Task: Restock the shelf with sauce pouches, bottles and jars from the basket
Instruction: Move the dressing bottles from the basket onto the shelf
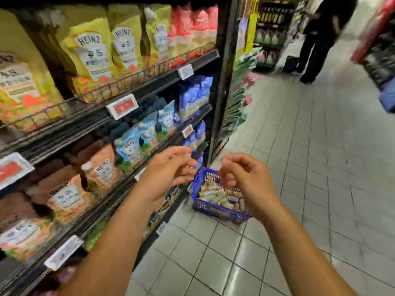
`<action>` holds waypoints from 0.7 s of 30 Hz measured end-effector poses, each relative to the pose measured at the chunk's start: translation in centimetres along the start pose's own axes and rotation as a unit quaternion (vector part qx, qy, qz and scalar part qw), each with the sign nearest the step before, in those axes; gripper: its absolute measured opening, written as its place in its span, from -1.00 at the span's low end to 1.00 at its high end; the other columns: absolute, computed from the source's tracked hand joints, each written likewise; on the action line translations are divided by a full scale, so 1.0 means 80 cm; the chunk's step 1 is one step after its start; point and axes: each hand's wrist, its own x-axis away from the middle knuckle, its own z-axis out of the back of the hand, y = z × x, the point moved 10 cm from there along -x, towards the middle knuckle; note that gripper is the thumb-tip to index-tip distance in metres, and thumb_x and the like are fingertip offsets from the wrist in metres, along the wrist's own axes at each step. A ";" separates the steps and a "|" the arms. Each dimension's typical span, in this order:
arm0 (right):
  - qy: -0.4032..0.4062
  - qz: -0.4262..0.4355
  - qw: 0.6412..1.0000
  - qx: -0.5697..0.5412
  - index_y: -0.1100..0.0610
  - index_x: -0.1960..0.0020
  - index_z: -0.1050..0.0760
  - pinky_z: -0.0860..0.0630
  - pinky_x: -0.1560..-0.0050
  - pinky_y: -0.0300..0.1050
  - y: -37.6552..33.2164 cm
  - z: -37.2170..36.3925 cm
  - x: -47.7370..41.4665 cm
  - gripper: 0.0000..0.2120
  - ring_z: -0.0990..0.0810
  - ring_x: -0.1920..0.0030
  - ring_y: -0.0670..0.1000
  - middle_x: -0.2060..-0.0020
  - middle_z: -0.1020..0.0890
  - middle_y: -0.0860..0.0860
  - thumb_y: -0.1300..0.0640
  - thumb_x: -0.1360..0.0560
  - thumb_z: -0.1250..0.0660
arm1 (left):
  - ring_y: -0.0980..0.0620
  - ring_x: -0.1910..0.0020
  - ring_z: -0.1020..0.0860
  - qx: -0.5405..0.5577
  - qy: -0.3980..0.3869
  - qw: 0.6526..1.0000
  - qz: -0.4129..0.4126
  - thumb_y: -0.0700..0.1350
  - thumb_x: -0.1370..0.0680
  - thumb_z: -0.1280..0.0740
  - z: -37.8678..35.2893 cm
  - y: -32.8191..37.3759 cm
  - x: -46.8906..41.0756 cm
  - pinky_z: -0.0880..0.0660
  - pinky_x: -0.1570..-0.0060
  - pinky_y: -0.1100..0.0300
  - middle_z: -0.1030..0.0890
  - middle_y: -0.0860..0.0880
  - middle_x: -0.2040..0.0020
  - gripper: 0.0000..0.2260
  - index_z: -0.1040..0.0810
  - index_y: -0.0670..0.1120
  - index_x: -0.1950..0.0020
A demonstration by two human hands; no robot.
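Basket [210, 207] is kept on the floor [310, 199] beside the shelf [154, 89] — within reach.
Left hand [168, 167] fingers are loosely spread, right hand [243, 176] fingers loosely curled — nothing is held.

We look down a dim aisle lit from overhead; pale streaks of glare lie on the glossy floor tiles [233, 273] near the bottom edge. The shelf [154, 82] bays sink into deep shadow behind the stock, and the top left corner is almost black. Motion blur smears nearly everything. The yellow pouches [89, 52] show a readable label, but the contents of the basket [213, 207] are mush. The wide lens bows the shelf edges and the uprights. A person [324, 24] down the aisle looks soft, possibly out of focus rather than moving.
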 end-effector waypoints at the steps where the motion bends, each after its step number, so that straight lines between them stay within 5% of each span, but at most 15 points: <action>1: 0.017 -0.009 1.000 0.000 0.16 0.13 -0.60 -0.43 0.44 -0.31 0.004 0.016 -0.001 -0.89 -0.50 0.50 -0.13 0.41 -0.63 0.02 0.30 -0.55 -0.37 | 0.06 0.31 -0.64 0.003 -0.009 1.000 0.006 -0.21 -0.63 -0.27 -0.012 -0.007 -0.008 -0.60 0.29 0.24 -0.68 -0.06 0.23 -0.89 -0.59 -0.07 -0.05; 8: 0.088 -0.049 0.995 0.009 0.20 0.07 -0.56 -0.45 0.42 -0.31 0.039 0.098 -0.024 -0.93 -0.48 0.51 -0.19 0.51 -0.58 -0.09 0.28 -0.58 -0.33 | 0.06 0.32 -0.66 -0.002 -0.057 0.997 0.050 -0.21 -0.63 -0.28 -0.069 -0.053 -0.074 -0.59 0.28 0.24 -0.68 -0.02 0.26 -0.90 -0.58 -0.08 -0.08; 21: 0.202 -0.094 0.974 0.030 0.15 0.07 -0.60 -0.53 0.34 -0.22 0.096 0.195 -0.162 -0.93 -0.61 0.36 -0.07 0.34 -0.67 0.03 0.21 -0.56 -0.35 | 0.06 0.23 -0.66 -0.019 -0.115 0.987 0.107 -0.17 -0.63 -0.29 -0.132 -0.093 -0.276 -0.61 0.19 0.20 -0.70 -0.02 0.21 -0.87 -0.60 -0.06 -0.13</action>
